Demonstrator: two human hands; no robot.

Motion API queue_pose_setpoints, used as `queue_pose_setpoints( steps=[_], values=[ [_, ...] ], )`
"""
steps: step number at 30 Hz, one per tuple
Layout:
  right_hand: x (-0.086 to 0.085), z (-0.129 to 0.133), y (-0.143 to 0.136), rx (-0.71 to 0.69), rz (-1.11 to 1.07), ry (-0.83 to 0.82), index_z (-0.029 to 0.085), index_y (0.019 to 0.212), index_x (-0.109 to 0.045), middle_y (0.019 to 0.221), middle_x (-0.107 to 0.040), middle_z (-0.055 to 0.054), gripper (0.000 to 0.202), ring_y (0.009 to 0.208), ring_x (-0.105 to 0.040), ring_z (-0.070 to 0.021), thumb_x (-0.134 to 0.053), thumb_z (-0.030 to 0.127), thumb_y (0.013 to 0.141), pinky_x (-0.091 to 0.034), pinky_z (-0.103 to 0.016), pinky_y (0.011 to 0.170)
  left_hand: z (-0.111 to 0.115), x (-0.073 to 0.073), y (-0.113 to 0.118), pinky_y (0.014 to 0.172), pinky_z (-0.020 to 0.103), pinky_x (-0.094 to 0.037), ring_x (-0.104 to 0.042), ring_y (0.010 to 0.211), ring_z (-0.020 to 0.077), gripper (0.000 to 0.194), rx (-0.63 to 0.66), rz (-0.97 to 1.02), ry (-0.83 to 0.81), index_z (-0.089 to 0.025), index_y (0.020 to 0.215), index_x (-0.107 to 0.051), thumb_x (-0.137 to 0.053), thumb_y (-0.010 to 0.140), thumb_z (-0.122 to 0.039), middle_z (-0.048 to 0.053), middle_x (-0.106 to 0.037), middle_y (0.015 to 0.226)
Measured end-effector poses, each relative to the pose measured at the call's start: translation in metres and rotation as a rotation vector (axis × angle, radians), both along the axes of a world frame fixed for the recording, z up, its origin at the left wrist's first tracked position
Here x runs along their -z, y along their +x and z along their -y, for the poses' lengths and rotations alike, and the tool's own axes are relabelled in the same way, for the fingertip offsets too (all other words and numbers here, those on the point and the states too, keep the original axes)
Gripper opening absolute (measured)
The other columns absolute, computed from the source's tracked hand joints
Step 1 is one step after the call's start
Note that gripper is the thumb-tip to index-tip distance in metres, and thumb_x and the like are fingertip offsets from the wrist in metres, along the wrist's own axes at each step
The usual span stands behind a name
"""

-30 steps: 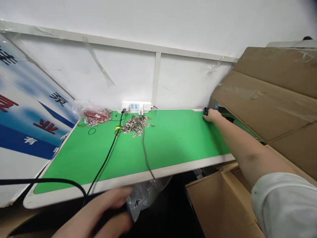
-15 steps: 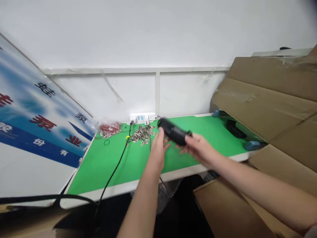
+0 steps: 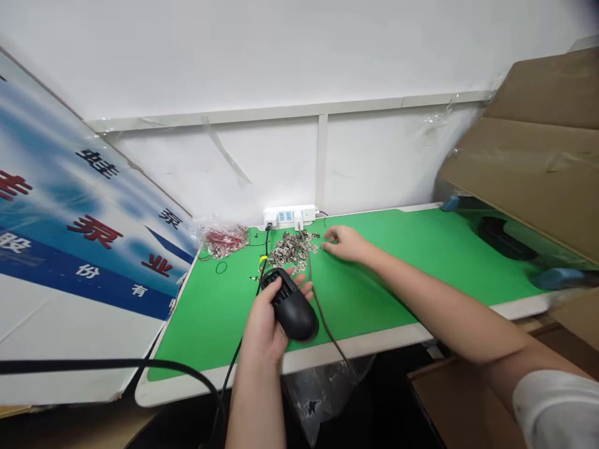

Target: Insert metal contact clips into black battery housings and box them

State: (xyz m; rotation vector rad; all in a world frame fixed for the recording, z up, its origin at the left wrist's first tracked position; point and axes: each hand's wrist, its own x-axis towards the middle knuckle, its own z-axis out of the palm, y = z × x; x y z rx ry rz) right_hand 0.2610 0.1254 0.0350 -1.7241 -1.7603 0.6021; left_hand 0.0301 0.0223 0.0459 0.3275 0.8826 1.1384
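My left hand [image 3: 266,318] is closed around a black plastic housing [image 3: 297,315] with one rounded end and a slotted, open-looking recess at the other. My thumb rests by the recess, and the fingers lie under the far side. At the right edge of a pile of small shiny metal pieces [image 3: 286,251], my right hand [image 3: 345,243] has its fingers curled in a pinch. A small metal piece [image 3: 321,248] shows at the fingertips. The pile lies on the green tabletop [image 3: 384,274].
A white power strip [image 3: 290,215] with plugs sits against the wall behind the pile. Left of it lies a clear bag of red parts [image 3: 224,240]. A black cable [image 3: 234,355] crosses the table's front edge. An open cardboard box [image 3: 524,149] with black-and-blue parts stands right.
My right hand has let go of the black housing and moved to the metal pieces. My left hand now holds the housing alone, lower and turned, its slotted side showing. The view has shifted slightly.
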Motion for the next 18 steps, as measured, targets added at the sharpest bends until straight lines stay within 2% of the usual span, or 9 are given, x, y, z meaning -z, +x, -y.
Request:
queue_pose_setpoints(
  steps=[3, 6, 9, 13, 14, 18],
  values=[
    [0.016, -0.009, 0.004, -0.008, 0.154, 0.015, 0.015, 0.097, -0.073, 0.100, -0.074, -0.011, 0.014, 0.093, -0.065, -0.0226, -0.074, 0.023, 0.086, -0.048, -0.032, 0.084, 0.002, 0.011, 0.008, 0.067, 0.036, -0.065, -0.078, 0.072, 0.0243, 0.025, 0.054, 0.006, -0.048, -0.010, 0.115, -0.065, -0.056, 0.093, -0.017, 0.013, -0.080, 0.091],
    [0.023, -0.006, 0.004, -0.055, 0.232, 0.003, 0.016, 0.091, -0.073, 0.094, -0.075, -0.010, 0.010, 0.087, -0.066, -0.0221, -0.066, 0.023, 0.092, -0.047, -0.031, 0.080, 0.005, 0.014, 0.006, 0.067, 0.040, -0.065, -0.078, 0.073, 0.0285, 0.028, 0.125, 0.037, -0.041, -0.011, 0.109, -0.067, -0.053, 0.095, -0.029, 0.017, -0.079, 0.094],
    [0.021, -0.002, 0.006, -0.066, 0.267, -0.014, 0.015, 0.093, -0.073, 0.097, -0.075, -0.013, 0.016, 0.088, -0.066, -0.0236, -0.063, 0.027, 0.096, -0.047, -0.032, 0.079, 0.006, 0.013, 0.003, 0.068, 0.043, -0.064, -0.078, 0.073, 0.0314, 0.040, 0.159, 0.068, -0.030, -0.010, 0.100, -0.068, -0.043, 0.099, -0.042, 0.021, -0.079, 0.099],
    [0.014, 0.006, 0.019, -0.054, 0.283, -0.022, 0.015, 0.119, -0.067, 0.118, -0.072, -0.015, 0.036, 0.100, -0.066, -0.0252, -0.072, 0.038, 0.092, -0.048, -0.031, 0.081, 0.005, 0.013, 0.002, 0.069, 0.044, -0.063, -0.077, 0.073, 0.0330, 0.050, 0.156, 0.065, -0.028, -0.009, 0.101, -0.067, -0.037, 0.100, -0.050, 0.021, -0.078, 0.100],
    [0.013, 0.008, 0.022, -0.062, 0.288, -0.035, 0.015, 0.119, -0.067, 0.117, -0.072, -0.014, 0.037, 0.099, -0.066, -0.0248, -0.074, 0.037, 0.090, -0.048, -0.031, 0.080, 0.005, 0.013, 0.002, 0.069, 0.044, -0.062, -0.077, 0.072, 0.0330, 0.052, 0.154, 0.062, -0.026, -0.009, 0.101, -0.067, -0.036, 0.100, -0.051, 0.021, -0.078, 0.100],
    [0.009, 0.011, 0.031, -0.111, 0.293, -0.088, 0.016, 0.096, -0.072, 0.095, -0.074, -0.008, 0.012, 0.081, -0.065, -0.0190, -0.066, 0.026, 0.093, -0.044, -0.027, 0.070, 0.005, 0.015, 0.003, 0.067, 0.044, -0.062, -0.076, 0.070, 0.0325, 0.054, 0.179, 0.055, 0.000, -0.009, 0.101, -0.067, -0.035, 0.100, -0.053, 0.021, -0.078, 0.101]
  ],
)
